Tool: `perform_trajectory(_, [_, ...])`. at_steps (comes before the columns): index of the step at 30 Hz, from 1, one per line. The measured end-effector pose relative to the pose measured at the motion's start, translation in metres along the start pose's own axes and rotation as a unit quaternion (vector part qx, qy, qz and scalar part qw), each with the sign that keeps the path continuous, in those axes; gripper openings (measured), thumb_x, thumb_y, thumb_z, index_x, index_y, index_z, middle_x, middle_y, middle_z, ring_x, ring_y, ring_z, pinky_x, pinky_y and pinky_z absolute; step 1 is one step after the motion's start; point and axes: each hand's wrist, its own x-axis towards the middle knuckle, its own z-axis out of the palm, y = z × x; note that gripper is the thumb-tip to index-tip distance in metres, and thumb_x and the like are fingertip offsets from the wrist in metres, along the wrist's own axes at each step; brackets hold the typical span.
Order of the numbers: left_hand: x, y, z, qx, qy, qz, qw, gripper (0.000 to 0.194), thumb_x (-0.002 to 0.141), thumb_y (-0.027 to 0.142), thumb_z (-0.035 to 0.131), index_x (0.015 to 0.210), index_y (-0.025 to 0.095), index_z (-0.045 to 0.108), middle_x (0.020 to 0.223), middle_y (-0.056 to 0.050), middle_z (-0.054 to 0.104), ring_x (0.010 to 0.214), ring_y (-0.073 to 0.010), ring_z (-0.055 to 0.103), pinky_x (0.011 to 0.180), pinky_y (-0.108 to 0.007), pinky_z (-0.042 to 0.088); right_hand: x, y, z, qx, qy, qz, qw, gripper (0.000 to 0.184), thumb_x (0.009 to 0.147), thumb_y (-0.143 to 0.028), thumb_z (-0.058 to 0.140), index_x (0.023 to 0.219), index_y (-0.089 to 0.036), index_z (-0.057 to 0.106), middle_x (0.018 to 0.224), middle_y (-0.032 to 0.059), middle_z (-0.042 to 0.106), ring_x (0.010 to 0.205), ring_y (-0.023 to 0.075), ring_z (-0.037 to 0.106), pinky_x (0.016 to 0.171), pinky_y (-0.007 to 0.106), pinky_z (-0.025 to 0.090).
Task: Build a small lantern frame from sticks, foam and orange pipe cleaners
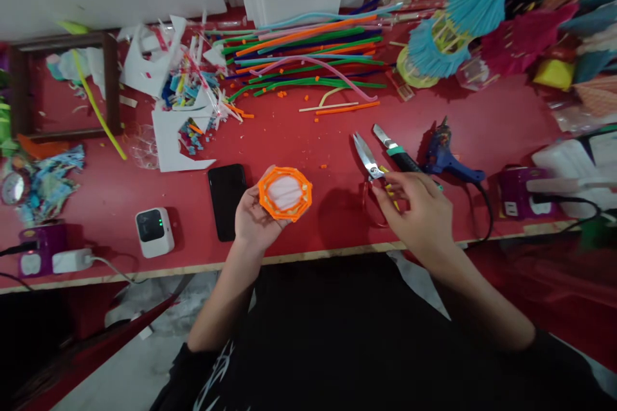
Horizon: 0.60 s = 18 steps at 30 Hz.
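In the head view, my left hand (255,218) holds a small octagonal piece (285,194) by its left and lower side. Its rim is wrapped in orange strips and its centre is pale. My right hand (418,209) is at the scissors (368,159), thumb and forefinger closed around the top of the red handle, just below the pivot. The blades point away from me and are slightly apart. Just beyond this hand lies a utility knife (399,153) with a black and green handle. Something yellow shows partly under the right fingers; its kind is hidden.
Pipe cleaners (308,45) lie in a bundle at the back. A blue glue gun (446,153) with a cord lies to the right. To the left are a black phone (227,201), a white device (154,231), paper scraps (180,135) and a brown frame (112,87). Blue paper umbrellas (475,6) stand back right.
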Motion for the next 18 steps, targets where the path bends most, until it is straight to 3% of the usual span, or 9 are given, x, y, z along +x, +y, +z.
perform_trajectory(2, [0.0,-0.004,0.0,0.0,-0.007,0.006,1.0,0.041,0.085,0.028,0.054,0.123,0.026,0.069,0.112,-0.007,0.078,0.103,-0.029,0.074,0.088,-0.052,0.063,0.004,-0.017,0.009,0.116,-0.02,-0.043,0.992,0.04,0.094,-0.047,0.063,0.125,-0.022,0.063,0.113,0.0126,0.072,0.092,0.0247,0.073,0.084,0.045,0.064])
perform_trajectory(4, [0.0,-0.009,-0.001,0.012,-0.002,0.001,1.0,0.039,0.085,0.029,0.056,0.12,0.025,0.07,0.107,-0.007,0.078,0.097,-0.0279,0.075,0.084,-0.049,0.064,0.007,-0.032,0.025,0.194,-0.082,-0.092,0.973,0.076,0.082,-0.06,0.075,0.145,-0.025,0.049,0.137,0.0155,0.064,0.119,0.0316,0.068,0.097,0.052,0.061])
perform_trajectory(6, [0.003,-0.015,-0.003,0.035,0.012,-0.003,0.999,0.031,0.084,0.028,0.058,0.111,0.022,0.072,0.097,-0.006,0.079,0.085,-0.0257,0.075,0.077,-0.044,0.065,0.011,-0.044,0.044,0.218,-0.137,-0.124,0.958,0.106,0.07,-0.067,0.082,0.156,-0.027,0.034,0.155,0.0163,0.051,0.142,0.0378,0.051,0.113,0.061,0.05])
perform_trajectory(7, [0.005,-0.017,-0.005,0.045,0.017,-0.001,0.999,0.026,0.083,0.027,0.058,0.104,0.021,0.072,0.092,-0.006,0.078,0.079,-0.024,0.075,0.074,-0.041,0.065,0.013,-0.049,0.054,0.222,-0.156,-0.133,0.953,0.11,0.069,-0.065,0.084,0.158,-0.027,0.031,0.157,0.0159,0.049,0.146,0.0384,0.047,0.117,0.063,0.045])
perform_trajectory(10, [0.009,-0.02,-0.01,0.065,0.01,0.017,0.998,0.015,0.082,0.023,0.056,0.086,0.019,0.07,0.079,-0.004,0.075,0.071,-0.02,0.073,0.069,-0.034,0.063,0.019,-0.059,0.075,0.239,-0.168,-0.134,0.947,0.093,0.076,-0.047,0.082,0.153,-0.027,0.035,0.151,0.0151,0.055,0.141,0.0355,0.052,0.117,0.062,0.044])
perform_trajectory(13, [0.009,-0.015,-0.016,0.101,-0.001,0.047,0.994,0.016,0.08,0.022,0.055,0.088,0.02,0.07,0.085,-0.003,0.076,0.075,-0.0186,0.074,0.069,-0.031,0.062,0.02,-0.061,0.083,0.259,-0.153,-0.133,0.944,0.08,0.076,-0.036,0.078,0.146,-0.024,0.041,0.142,0.0152,0.062,0.132,0.0332,0.06,0.112,0.057,0.05])
perform_trajectory(15, [0.008,-0.012,-0.021,0.131,-0.006,0.081,0.988,0.019,0.082,0.026,0.056,0.094,0.022,0.07,0.096,-0.002,0.079,0.085,-0.019,0.076,0.074,-0.032,0.062,0.018,-0.057,0.08,0.261,-0.141,-0.137,0.945,0.077,0.075,-0.037,0.078,0.143,-0.025,0.043,0.139,0.0135,0.063,0.129,0.0325,0.062,0.111,0.055,0.052])
perform_trajectory(18, [0.007,-0.011,-0.026,0.161,-0.007,0.15,0.975,0.019,0.081,0.03,0.063,0.1,0.03,0.067,0.109,0.005,0.078,0.112,-0.018,0.072,0.095,-0.032,0.058,0.011,-0.047,0.067,0.25,-0.111,-0.126,0.954,0.072,0.079,-0.035,0.077,0.142,-0.029,0.042,0.14,0.0122,0.061,0.132,0.0308,0.06,0.114,0.052,0.052])
